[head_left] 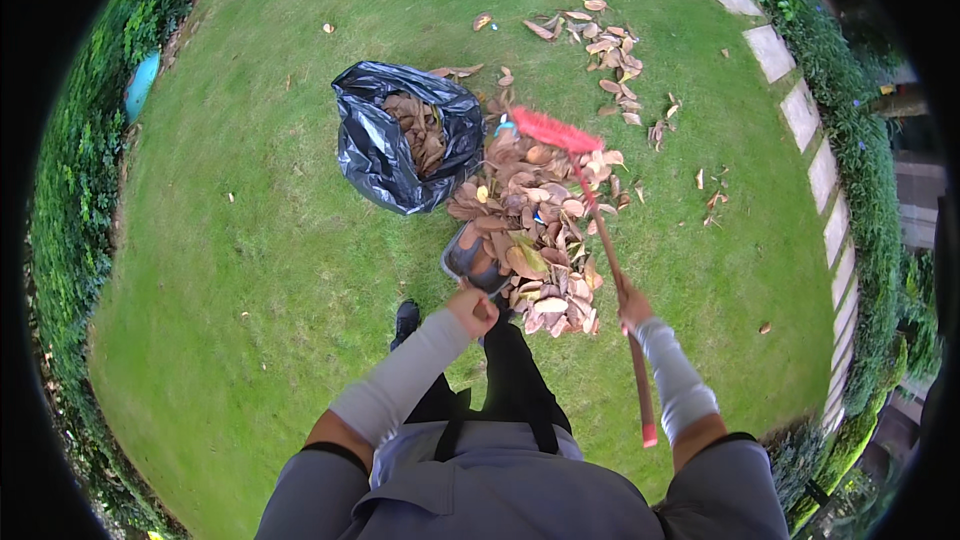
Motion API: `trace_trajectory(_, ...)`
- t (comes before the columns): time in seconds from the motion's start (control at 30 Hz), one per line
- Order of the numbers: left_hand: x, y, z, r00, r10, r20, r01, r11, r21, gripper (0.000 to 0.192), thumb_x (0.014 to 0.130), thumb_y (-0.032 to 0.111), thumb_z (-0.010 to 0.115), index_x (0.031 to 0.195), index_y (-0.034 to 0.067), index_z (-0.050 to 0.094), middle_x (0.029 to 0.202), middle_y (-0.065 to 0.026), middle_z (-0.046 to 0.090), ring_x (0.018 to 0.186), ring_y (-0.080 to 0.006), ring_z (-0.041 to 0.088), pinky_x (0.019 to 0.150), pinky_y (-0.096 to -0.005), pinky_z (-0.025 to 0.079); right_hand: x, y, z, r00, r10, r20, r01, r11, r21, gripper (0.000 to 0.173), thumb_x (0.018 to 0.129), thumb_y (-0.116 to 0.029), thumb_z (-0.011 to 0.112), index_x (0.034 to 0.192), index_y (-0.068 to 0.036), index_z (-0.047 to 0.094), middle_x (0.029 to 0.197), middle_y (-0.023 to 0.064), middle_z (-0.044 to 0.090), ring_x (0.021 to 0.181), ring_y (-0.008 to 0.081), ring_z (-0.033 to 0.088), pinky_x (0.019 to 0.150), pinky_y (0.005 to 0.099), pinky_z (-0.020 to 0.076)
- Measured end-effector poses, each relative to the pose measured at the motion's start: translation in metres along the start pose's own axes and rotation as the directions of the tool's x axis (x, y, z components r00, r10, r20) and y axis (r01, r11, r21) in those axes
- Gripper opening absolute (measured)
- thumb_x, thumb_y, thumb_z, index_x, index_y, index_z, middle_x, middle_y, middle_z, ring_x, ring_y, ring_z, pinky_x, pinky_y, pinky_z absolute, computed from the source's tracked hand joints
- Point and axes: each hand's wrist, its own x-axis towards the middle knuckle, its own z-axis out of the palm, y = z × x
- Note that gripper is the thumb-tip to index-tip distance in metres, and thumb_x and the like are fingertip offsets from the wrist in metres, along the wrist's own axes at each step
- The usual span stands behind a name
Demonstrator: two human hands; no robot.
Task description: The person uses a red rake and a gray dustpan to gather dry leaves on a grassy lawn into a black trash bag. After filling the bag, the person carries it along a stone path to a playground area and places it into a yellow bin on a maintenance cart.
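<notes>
My right hand (636, 307) grips the wooden handle of a broom (616, 266) with red bristles. The broom head rests on the far part of a pile of dry brown leaves (551, 217), its bristles slightly blurred. Closed around the handle of a dark dustpan (452, 259), my left hand (472, 311) is in front of my legs. The pan's opening meets the left side of the pile, and some leaves lie in it. Beyond the dustpan, a black plastic bag (367, 142) stands with its mouth open and brown leaves (420, 135) inside.
Scattered leaves (615, 60) lie on the lawn (285, 277) beyond the pile and to its right. Stepping stones (802, 112) and a hedge border the right side. Another hedge (75, 240) runs along the left, with a turquoise object (141, 86) at its edge.
</notes>
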Motion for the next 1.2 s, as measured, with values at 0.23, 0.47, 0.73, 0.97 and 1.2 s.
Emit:
trace_trajectory(0.23, 0.068, 0.055, 0.045, 0.989, -0.052, 0.142, 0.051, 0.999, 0.007, 0.017, 0.080, 0.007, 0.039, 0.063, 0.007, 0.040, 0.054, -0.0033, 0.040, 0.044, -0.0150, 0.042, 0.040, -0.0236, 0.041, -0.151, 0.050, 0.111, 0.996, 0.080, 0.032, -0.083, 0.992, 0.091, 0.049, 0.088, -0.020, 0.038, 0.133, -0.022, 0.019, 0.066, 0.0212, 0.057, 0.047, 0.0285, 0.056, 0.044, 0.0383, 0.0471)
trace_trajectory(0.47, 0.030, 0.044, 0.034, 0.970, -0.179, 0.162, 0.157, 0.978, 0.140, 0.013, 0.078, 0.003, 0.039, 0.065, 0.004, 0.039, 0.058, -0.0053, 0.040, 0.050, -0.0166, 0.042, 0.045, -0.0258, 0.042, -0.260, 0.097, 0.237, 0.976, -0.106, -0.190, 0.091, 0.992, -0.086, 0.055, 0.084, -0.015, 0.043, 0.134, -0.019, 0.019, 0.056, 0.0190, 0.052, 0.045, 0.0276, 0.053, 0.045, 0.0372, 0.0424)
trace_trajectory(0.73, -0.114, -0.002, 0.011, 0.913, -0.233, 0.336, 0.075, 0.903, 0.423, 0.012, 0.075, -0.001, 0.042, 0.064, 0.003, 0.038, 0.058, -0.0045, 0.040, 0.050, -0.0147, 0.042, 0.046, -0.0241, 0.040, -0.353, 0.069, 0.276, 0.950, 0.058, -0.307, -0.020, 0.992, 0.126, 0.056, 0.082, -0.012, 0.042, 0.134, -0.015, 0.019, 0.059, 0.0240, 0.051, 0.047, 0.0319, 0.053, 0.045, 0.0367, 0.0409)
trace_trajectory(0.97, -0.227, 0.035, -0.024, 0.796, -0.188, 0.575, -0.136, 0.870, 0.474, 0.009, 0.078, -0.001, 0.044, 0.076, 0.005, 0.037, 0.059, -0.0006, 0.038, 0.048, -0.0093, 0.039, 0.045, -0.0222, 0.035, -0.382, 0.000, 0.285, 0.830, -0.126, -0.544, 0.268, 0.944, 0.191, 0.054, 0.081, -0.002, 0.042, 0.132, -0.009, 0.024, 0.056, 0.0202, 0.048, 0.045, 0.0147, 0.045, 0.044, 0.0269, 0.0372)
trace_trajectory(1.2, -0.288, 0.111, -0.052, 0.807, 0.036, 0.589, -0.378, 0.798, 0.470, 0.012, 0.078, 0.001, 0.045, 0.079, 0.005, 0.033, 0.057, -0.0007, 0.037, 0.046, -0.0094, 0.037, 0.041, -0.0215, 0.033, -0.370, -0.072, 0.295, 0.875, -0.278, -0.396, 0.411, 0.860, 0.304, 0.052, 0.083, -0.005, 0.044, 0.131, -0.009, 0.025, 0.059, 0.0189, 0.051, 0.047, 0.0172, 0.048, 0.049, 0.0282, 0.0416)
